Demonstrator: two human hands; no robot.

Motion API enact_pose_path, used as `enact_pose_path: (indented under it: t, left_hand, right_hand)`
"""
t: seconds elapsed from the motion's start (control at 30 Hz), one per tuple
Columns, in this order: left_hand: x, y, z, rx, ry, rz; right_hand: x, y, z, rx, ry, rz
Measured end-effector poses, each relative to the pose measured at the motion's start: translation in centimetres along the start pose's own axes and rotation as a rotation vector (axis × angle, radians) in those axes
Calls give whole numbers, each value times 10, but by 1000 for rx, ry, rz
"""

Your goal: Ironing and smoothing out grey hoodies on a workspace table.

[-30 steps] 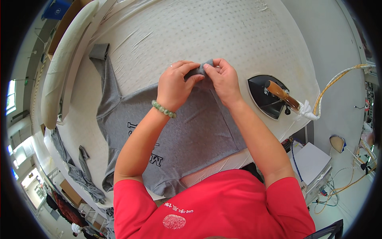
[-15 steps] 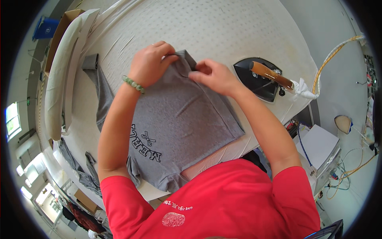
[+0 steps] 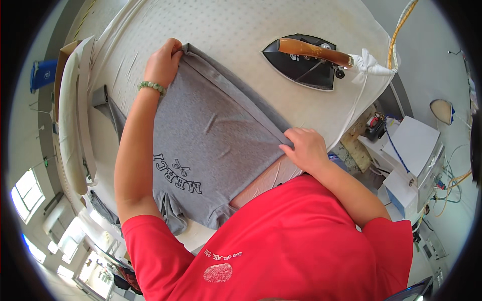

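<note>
A grey sweatshirt (image 3: 216, 130) with dark lettering and a small bow print lies spread on the pale padded ironing table. At its far corner my left hand (image 3: 164, 64) is closed on the fabric, a green bead bracelet round the wrist. Nearer my body, my right hand (image 3: 305, 148) pinches the other end of the same edge. Between the two hands that edge runs straight, with a narrow strip folded along it. One cuffed sleeve extends to the left, partly hidden behind my left forearm.
An iron (image 3: 306, 62) with a brown handle rests beyond the garment, its cord wrapped in white cloth. To the left stands a long padded sleeve board (image 3: 73, 120). A white cabinet (image 3: 411, 145) with hoses is at the right, below the table edge.
My hands have moved apart: the left a little up and left, the right down along the garment's edge to the near corner. That edge is now drawn straight. The view has shifted.
</note>
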State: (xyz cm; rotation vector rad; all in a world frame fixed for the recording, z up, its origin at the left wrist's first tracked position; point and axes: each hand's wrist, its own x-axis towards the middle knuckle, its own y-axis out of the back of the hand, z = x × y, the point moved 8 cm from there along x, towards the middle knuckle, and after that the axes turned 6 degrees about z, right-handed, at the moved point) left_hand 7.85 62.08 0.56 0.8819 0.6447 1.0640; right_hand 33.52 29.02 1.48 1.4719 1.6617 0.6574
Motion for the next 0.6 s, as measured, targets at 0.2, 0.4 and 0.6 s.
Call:
enact_pose_path:
  t: [0.2, 0.4, 0.6]
  left_hand:
    - [-7, -7, 39, 254, -276, -251]
    - [-15, -25, 55, 569, -564, -478]
    - [-14, -24, 39, 688, -540, -564]
  right_hand:
    - [-16, -2, -16, 44, 249, 77]
    - [-25, -11, -31, 39, 441, 71]
    - [-28, -3, -26, -38, 376, 102]
